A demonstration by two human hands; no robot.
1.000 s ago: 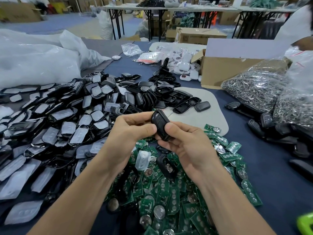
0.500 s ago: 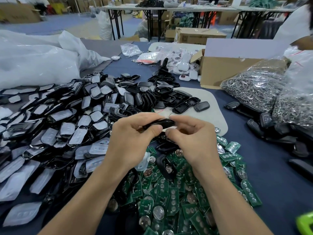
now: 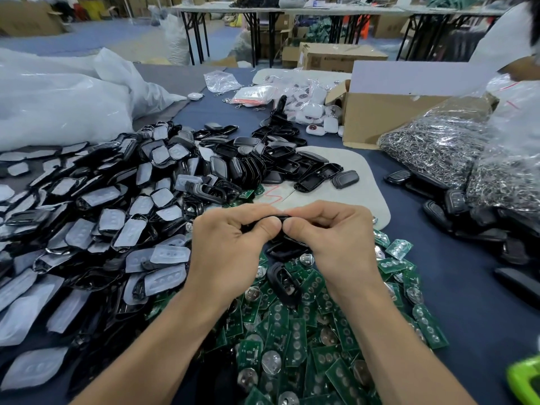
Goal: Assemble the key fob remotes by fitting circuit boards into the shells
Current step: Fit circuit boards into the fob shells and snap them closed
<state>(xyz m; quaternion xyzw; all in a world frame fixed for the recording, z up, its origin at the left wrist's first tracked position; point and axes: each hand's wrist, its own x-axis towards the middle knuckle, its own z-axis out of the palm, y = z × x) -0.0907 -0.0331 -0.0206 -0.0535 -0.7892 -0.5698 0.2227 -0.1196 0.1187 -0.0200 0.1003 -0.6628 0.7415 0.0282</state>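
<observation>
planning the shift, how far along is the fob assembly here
Done: a few closed fobs lie on the right. In hand: left hand and right hand pinch one black fob together. Left: a large pile of circuit boards and a bigger heap of shells, so most remains.

The table [image 3: 467,287] is covered in dark blue cloth. At its near middle lies a heap of green circuit boards [image 3: 295,346], many with round silver battery holders facing up. Just left of them spreads a wide pile of black shells [image 3: 102,214] fitted with translucent button pads. Beyond the boards a pale mat [image 3: 365,182] carries empty black shell halves [image 3: 309,176]. Large white plastic bags [image 3: 58,103] fill the far left. On the right sit clear bags of metal key rings [image 3: 438,147], with closed black key fobs [image 3: 455,200] beside them. An open cardboard box [image 3: 380,118] stands behind, with white remotes [image 3: 309,106] just left of it.
</observation>
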